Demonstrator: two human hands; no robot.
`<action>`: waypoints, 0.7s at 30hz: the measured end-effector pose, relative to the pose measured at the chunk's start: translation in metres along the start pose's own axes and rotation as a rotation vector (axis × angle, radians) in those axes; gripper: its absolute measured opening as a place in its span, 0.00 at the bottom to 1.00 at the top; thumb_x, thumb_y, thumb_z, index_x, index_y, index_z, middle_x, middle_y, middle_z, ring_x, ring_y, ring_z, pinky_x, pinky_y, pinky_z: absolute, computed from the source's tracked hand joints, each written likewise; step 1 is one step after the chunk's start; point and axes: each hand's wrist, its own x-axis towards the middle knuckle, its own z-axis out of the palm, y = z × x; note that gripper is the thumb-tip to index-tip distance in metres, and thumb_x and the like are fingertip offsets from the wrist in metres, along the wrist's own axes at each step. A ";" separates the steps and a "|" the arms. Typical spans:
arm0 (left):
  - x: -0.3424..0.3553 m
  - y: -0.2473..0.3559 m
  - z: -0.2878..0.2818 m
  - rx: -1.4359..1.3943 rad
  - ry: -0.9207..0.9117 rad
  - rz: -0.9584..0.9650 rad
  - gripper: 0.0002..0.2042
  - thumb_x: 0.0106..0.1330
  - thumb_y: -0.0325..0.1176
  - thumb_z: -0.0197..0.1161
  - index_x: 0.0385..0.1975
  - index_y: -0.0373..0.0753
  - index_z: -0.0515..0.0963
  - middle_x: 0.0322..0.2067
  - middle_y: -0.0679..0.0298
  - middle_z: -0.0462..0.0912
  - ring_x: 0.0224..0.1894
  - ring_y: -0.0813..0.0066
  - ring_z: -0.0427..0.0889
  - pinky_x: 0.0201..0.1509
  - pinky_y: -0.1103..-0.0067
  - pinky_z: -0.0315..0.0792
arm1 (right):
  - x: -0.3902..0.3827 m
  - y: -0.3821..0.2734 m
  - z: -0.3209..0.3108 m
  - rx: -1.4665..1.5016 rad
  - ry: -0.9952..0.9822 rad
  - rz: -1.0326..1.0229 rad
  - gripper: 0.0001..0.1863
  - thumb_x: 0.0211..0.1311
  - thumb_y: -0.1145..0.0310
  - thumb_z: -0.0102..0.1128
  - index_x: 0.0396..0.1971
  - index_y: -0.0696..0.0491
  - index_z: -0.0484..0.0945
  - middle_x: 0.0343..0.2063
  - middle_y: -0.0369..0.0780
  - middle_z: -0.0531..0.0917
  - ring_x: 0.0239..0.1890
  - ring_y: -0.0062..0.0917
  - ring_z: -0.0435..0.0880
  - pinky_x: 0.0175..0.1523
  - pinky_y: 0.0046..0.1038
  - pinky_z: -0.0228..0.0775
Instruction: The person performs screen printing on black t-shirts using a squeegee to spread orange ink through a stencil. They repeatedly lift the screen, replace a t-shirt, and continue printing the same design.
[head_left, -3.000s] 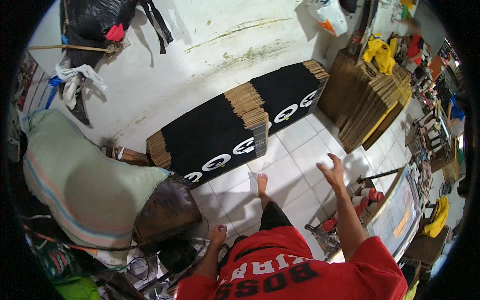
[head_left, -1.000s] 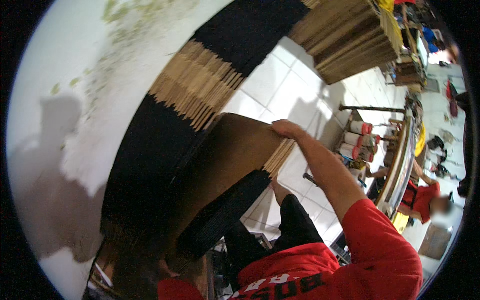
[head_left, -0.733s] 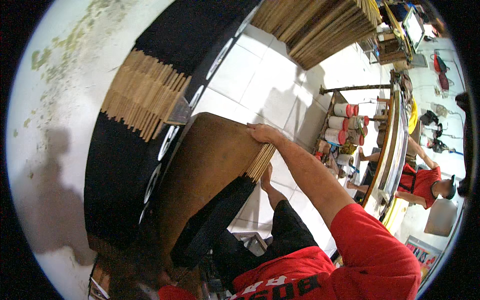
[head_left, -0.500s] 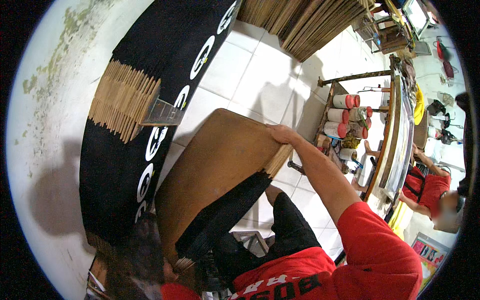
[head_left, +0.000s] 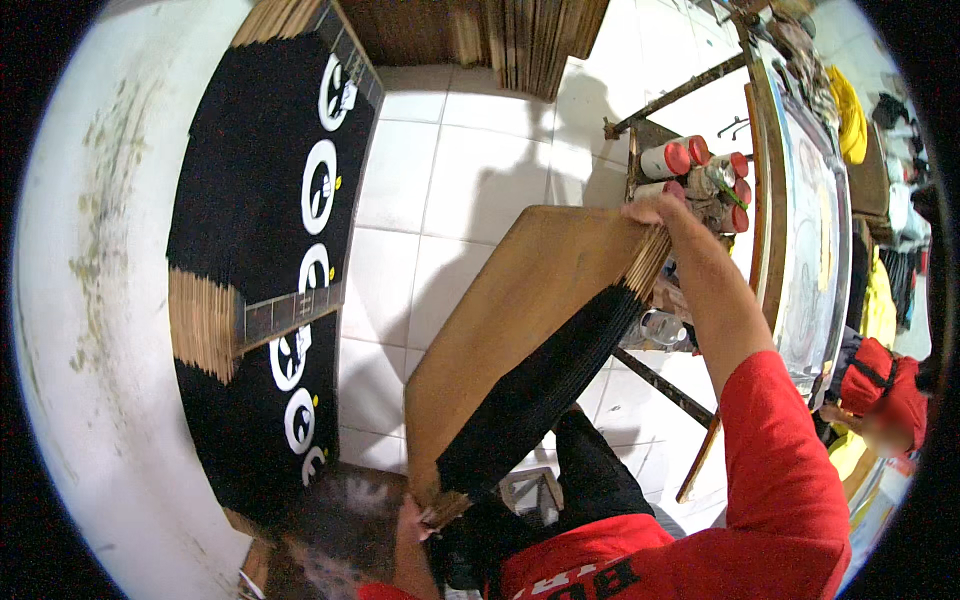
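A thick stack of brown boards (head_left: 520,285) is held slanted in front of me, its broad top face showing. Black cloth (head_left: 555,365) wraps the middle of the boards, and their bare edges stick out at both ends. My right hand (head_left: 655,209) is closed on the far right corner of the stack. At the near end, my left hand (head_left: 412,520) grips the lower corner, its fingers partly hidden. To the left stands a long row of black cloth-covered boards (head_left: 250,170) with round white prints, close to the wall.
More brown boards (head_left: 545,45) stand upright at the back on the white tiled floor (head_left: 400,190). On the right, a long table (head_left: 800,220) has red-lidded tubs (head_left: 665,160) on a shelf beneath. A co-worker in red (head_left: 885,390) is beyond it. My legs are below the stack.
My view has turned, so the row at left sits differently. Both hands still hold the board stack, which appears farther right and more steeply slanted, closer to the table's shelf.
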 end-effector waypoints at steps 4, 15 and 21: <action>-0.009 0.022 0.062 0.282 -0.176 0.091 0.28 0.78 0.56 0.44 0.65 0.39 0.69 0.59 0.49 0.79 0.55 0.47 0.83 0.54 0.45 0.78 | 0.031 0.007 -0.076 -0.084 0.068 -0.019 0.29 0.68 0.45 0.54 0.47 0.57 0.84 0.48 0.48 0.87 0.53 0.38 0.84 0.60 0.39 0.74; 0.011 0.050 0.120 -0.530 -0.218 -0.369 0.33 0.75 0.65 0.47 0.59 0.40 0.77 0.53 0.52 0.84 0.53 0.49 0.85 0.54 0.51 0.82 | 0.010 -0.026 -0.145 0.063 0.395 -0.251 0.28 0.60 0.44 0.65 0.46 0.55 0.85 0.47 0.51 0.86 0.52 0.41 0.84 0.60 0.41 0.76; 0.028 0.084 0.079 -0.397 -0.486 -0.364 0.29 0.76 0.60 0.50 0.55 0.40 0.81 0.49 0.57 0.87 0.49 0.56 0.87 0.52 0.56 0.83 | -0.120 -0.041 -0.041 0.859 1.769 -0.004 0.34 0.72 0.50 0.58 0.68 0.58 0.70 0.57 0.56 0.78 0.60 0.51 0.77 0.65 0.48 0.69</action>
